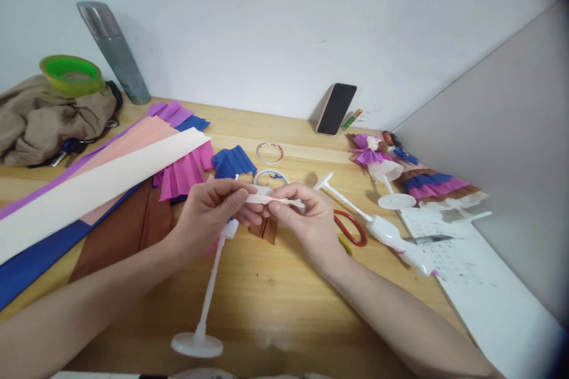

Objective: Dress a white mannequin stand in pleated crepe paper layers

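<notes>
Over a pale wooden tabletop [306,302], above and beyond the white round-based plastic stand [208,293], left hand [216,204] and right hand [309,219] pinch, thumbs against fingers, one narrow cream crinkled paper-like strip [258,198], judged light, soft, easily torn, best held gently near its ends.

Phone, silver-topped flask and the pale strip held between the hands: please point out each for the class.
Phone [337,109]: head view, middle of its dark screen.
Silver-topped flask [123,64]: head view, its body.
Pale strip [258,198]: head view, its exposed middle.
</notes>
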`<action>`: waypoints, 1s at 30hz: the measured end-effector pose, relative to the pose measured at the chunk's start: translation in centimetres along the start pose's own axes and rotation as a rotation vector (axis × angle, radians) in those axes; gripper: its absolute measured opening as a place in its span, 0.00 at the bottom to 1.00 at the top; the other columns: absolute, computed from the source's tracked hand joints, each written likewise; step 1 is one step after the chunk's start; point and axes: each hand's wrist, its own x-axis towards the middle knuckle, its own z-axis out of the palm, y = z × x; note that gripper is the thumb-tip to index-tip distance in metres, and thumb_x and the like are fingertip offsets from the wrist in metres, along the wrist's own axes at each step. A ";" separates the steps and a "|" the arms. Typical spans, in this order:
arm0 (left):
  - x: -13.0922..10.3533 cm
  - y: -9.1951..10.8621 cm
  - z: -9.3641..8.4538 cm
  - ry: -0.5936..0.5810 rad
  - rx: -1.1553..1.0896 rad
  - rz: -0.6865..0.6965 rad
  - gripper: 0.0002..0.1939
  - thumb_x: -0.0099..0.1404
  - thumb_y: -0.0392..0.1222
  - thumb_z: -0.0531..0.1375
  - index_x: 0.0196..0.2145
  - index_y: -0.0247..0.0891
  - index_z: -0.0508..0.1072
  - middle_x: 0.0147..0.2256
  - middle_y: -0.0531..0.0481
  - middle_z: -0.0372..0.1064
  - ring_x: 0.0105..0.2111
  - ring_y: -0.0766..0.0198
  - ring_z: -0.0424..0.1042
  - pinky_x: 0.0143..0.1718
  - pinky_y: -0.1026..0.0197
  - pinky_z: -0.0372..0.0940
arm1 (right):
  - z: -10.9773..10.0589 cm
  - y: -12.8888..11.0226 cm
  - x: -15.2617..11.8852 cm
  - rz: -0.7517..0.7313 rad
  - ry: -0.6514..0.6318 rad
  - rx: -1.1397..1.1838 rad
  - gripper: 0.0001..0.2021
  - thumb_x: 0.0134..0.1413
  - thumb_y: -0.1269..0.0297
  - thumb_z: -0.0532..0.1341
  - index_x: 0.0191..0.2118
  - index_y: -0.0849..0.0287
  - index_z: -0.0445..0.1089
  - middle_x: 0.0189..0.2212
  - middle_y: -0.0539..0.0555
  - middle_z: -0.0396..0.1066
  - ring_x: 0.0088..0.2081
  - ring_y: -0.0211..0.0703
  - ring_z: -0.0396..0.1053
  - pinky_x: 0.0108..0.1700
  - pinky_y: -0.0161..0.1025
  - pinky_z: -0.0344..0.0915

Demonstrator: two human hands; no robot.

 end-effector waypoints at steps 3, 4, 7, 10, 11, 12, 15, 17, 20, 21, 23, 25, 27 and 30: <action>0.1 -0.2 -0.5 -0.055 -0.076 -0.059 0.21 0.59 0.56 0.68 0.36 0.33 0.79 0.28 0.42 0.81 0.24 0.58 0.80 0.25 0.64 0.74 | 0.0 0.0 0.0 -0.009 -0.004 -0.008 0.05 0.46 0.65 0.70 0.28 0.57 0.74 0.22 0.50 0.76 0.25 0.39 0.71 0.31 0.37 0.68; 0.2 -0.3 -0.6 -0.070 -0.099 -0.069 0.24 0.60 0.60 0.66 0.36 0.32 0.79 0.28 0.42 0.81 0.24 0.57 0.80 0.24 0.63 0.74 | 0.0 -0.1 0.0 -0.014 -0.003 -0.012 0.06 0.46 0.65 0.70 0.27 0.57 0.74 0.22 0.49 0.75 0.24 0.38 0.71 0.31 0.37 0.68; 0.1 -0.6 -0.7 -0.096 -0.099 -0.076 0.28 0.59 0.64 0.65 0.37 0.32 0.79 0.28 0.41 0.81 0.25 0.56 0.80 0.25 0.62 0.74 | 0.1 -0.1 0.1 -0.015 -0.006 -0.013 0.06 0.46 0.65 0.70 0.27 0.57 0.73 0.22 0.49 0.75 0.24 0.38 0.71 0.30 0.37 0.68; 0.0 -0.7 -0.4 -0.044 -0.005 -0.042 0.18 0.55 0.50 0.72 0.37 0.33 0.79 0.27 0.45 0.81 0.25 0.60 0.80 0.27 0.65 0.74 | 0.1 -0.1 0.0 0.000 -0.017 0.017 0.05 0.46 0.65 0.70 0.28 0.56 0.74 0.23 0.49 0.76 0.25 0.38 0.72 0.31 0.37 0.69; 0.0 -0.7 -0.2 -0.019 0.024 -0.028 0.15 0.54 0.46 0.73 0.36 0.34 0.79 0.27 0.46 0.81 0.25 0.61 0.80 0.27 0.66 0.74 | 0.1 0.0 0.0 0.009 -0.023 0.029 0.05 0.46 0.65 0.71 0.28 0.56 0.74 0.24 0.49 0.76 0.25 0.38 0.72 0.31 0.37 0.69; 0.0 -0.7 -0.1 0.003 0.046 -0.012 0.13 0.54 0.42 0.73 0.35 0.34 0.79 0.26 0.47 0.81 0.24 0.62 0.80 0.27 0.66 0.74 | 0.1 0.0 -0.1 0.019 -0.029 0.038 0.05 0.46 0.64 0.71 0.29 0.56 0.74 0.24 0.49 0.76 0.26 0.38 0.72 0.32 0.37 0.69; 0.0 -0.5 0.1 0.033 0.086 0.021 0.08 0.54 0.40 0.71 0.30 0.34 0.79 0.24 0.48 0.80 0.24 0.61 0.80 0.26 0.66 0.74 | 0.0 0.2 -0.3 0.049 -0.040 0.036 0.07 0.47 0.62 0.71 0.30 0.56 0.75 0.25 0.50 0.77 0.26 0.39 0.72 0.32 0.37 0.69; 0.0 -0.3 0.1 0.047 0.107 0.042 0.06 0.53 0.38 0.71 0.29 0.34 0.80 0.23 0.48 0.79 0.23 0.61 0.79 0.27 0.65 0.75 | 0.0 0.3 -0.4 0.039 -0.034 0.017 0.07 0.47 0.60 0.72 0.30 0.55 0.75 0.26 0.50 0.76 0.26 0.39 0.72 0.32 0.38 0.68; -0.2 -0.3 0.1 0.075 0.145 0.069 0.04 0.53 0.36 0.70 0.28 0.35 0.82 0.23 0.48 0.79 0.24 0.62 0.79 0.28 0.66 0.74 | 0.0 0.2 -0.3 -0.048 -0.003 -0.025 0.06 0.48 0.61 0.71 0.28 0.55 0.76 0.26 0.50 0.76 0.27 0.39 0.71 0.33 0.38 0.68; -0.3 -0.2 0.1 0.092 0.153 0.072 0.04 0.52 0.35 0.70 0.28 0.36 0.82 0.24 0.48 0.80 0.25 0.63 0.79 0.28 0.66 0.74 | 0.0 0.1 -0.3 -0.089 0.012 -0.042 0.05 0.48 0.63 0.71 0.27 0.55 0.76 0.27 0.50 0.76 0.28 0.39 0.71 0.33 0.38 0.68; -0.5 -0.2 0.1 0.142 0.151 0.070 0.05 0.49 0.34 0.71 0.27 0.36 0.82 0.24 0.48 0.80 0.25 0.63 0.79 0.28 0.67 0.73 | 0.0 0.0 -0.3 -0.164 0.042 -0.080 0.04 0.48 0.65 0.70 0.26 0.55 0.76 0.28 0.51 0.77 0.31 0.40 0.73 0.36 0.39 0.70; -0.7 -0.1 0.3 0.176 0.134 0.063 0.06 0.47 0.33 0.72 0.26 0.37 0.82 0.24 0.49 0.80 0.25 0.63 0.79 0.28 0.67 0.73 | 0.1 -0.1 -0.4 -0.224 0.064 -0.106 0.04 0.48 0.67 0.70 0.26 0.55 0.76 0.30 0.52 0.77 0.33 0.41 0.74 0.38 0.40 0.70; -0.7 0.0 0.4 0.173 0.122 0.060 0.05 0.48 0.33 0.71 0.26 0.36 0.82 0.23 0.49 0.80 0.24 0.64 0.78 0.27 0.67 0.72 | 0.1 0.0 -0.5 -0.255 0.071 -0.115 0.03 0.48 0.68 0.69 0.26 0.55 0.76 0.30 0.51 0.77 0.33 0.41 0.74 0.38 0.40 0.71; -0.8 0.1 0.5 0.152 0.131 0.072 0.03 0.50 0.33 0.70 0.25 0.36 0.81 0.22 0.49 0.79 0.23 0.65 0.77 0.26 0.68 0.70 | 0.2 0.2 -0.6 -0.262 0.077 -0.088 0.04 0.48 0.70 0.69 0.27 0.55 0.76 0.29 0.50 0.77 0.32 0.40 0.74 0.37 0.39 0.70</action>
